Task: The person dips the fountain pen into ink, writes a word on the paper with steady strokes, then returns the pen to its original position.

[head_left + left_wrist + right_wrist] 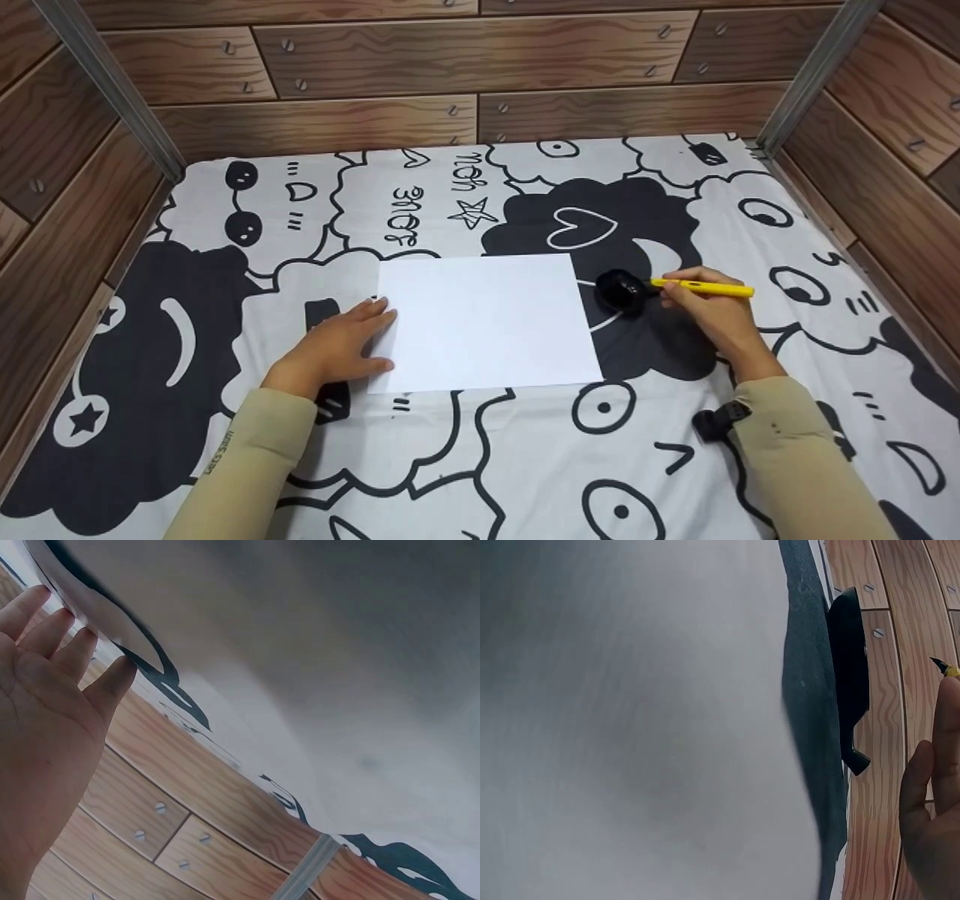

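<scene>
A blank white sheet of paper [487, 322] lies flat on the patterned cloth. My left hand [345, 341] rests at its left edge, fingers spread and fingertips on the paper's border. To the right of the sheet, my right hand [709, 319] pinches a yellow pen [712, 288] between thumb and fingers. Its dark pointed tip [937, 664] shows in the right wrist view. Just left of the pen, on the cloth's black print, lies a shiny black spoon-shaped thing [621, 291] with a rounded bowl and short stem. In the head view the pen's front end overlaps that stem.
A black-and-white cartoon cloth [540, 465] covers the tabletop. Wood-print panels [472, 60] with grey corner posts [817, 71] enclose the back and sides. A black strap device [721, 421] sits at my right cuff.
</scene>
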Demonstrator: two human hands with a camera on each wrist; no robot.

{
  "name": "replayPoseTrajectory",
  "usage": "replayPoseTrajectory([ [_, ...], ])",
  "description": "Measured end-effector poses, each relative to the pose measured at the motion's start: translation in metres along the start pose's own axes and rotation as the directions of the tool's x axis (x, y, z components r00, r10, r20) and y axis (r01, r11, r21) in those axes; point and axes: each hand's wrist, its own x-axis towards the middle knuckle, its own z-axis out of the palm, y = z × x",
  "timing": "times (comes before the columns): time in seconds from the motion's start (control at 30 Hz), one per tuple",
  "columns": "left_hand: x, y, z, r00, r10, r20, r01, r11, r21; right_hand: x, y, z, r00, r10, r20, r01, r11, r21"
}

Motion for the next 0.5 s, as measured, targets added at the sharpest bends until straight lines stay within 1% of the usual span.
replayPoseTrajectory([
  [0.1,0.000,0.000,0.000,1.000,0.000,0.001,0.000,1.000,0.003,-0.001,-0.008,0.004,1.000,-0.015,-0.003,0.015,0.998,-0.061],
  [0.2,0.000,0.000,0.000,1.000,0.002,0.003,-0.002,1.000,0.005,-0.004,-0.019,0.008,1.000,-0.024,-0.010,0.022,0.995,-0.093],
  [0.3,0.000,0.000,0.000,1.000,0.005,0.004,-0.005,1.000,0.006,-0.005,-0.027,0.012,1.000,-0.018,-0.016,0.016,0.990,-0.137],
  [0.37,0.000,0.000,0.000,1.000,0.004,0.005,-0.004,1.000,0.007,-0.005,-0.026,0.012,1.000,-0.019,-0.011,0.017,0.985,-0.171],
  [0.5,0.000,-0.001,0.000,1.000,-0.001,0.007,0.001,1.000,0.009,0.002,-0.013,0.008,1.000,-0.019,-0.006,0.017,0.970,-0.244],
])
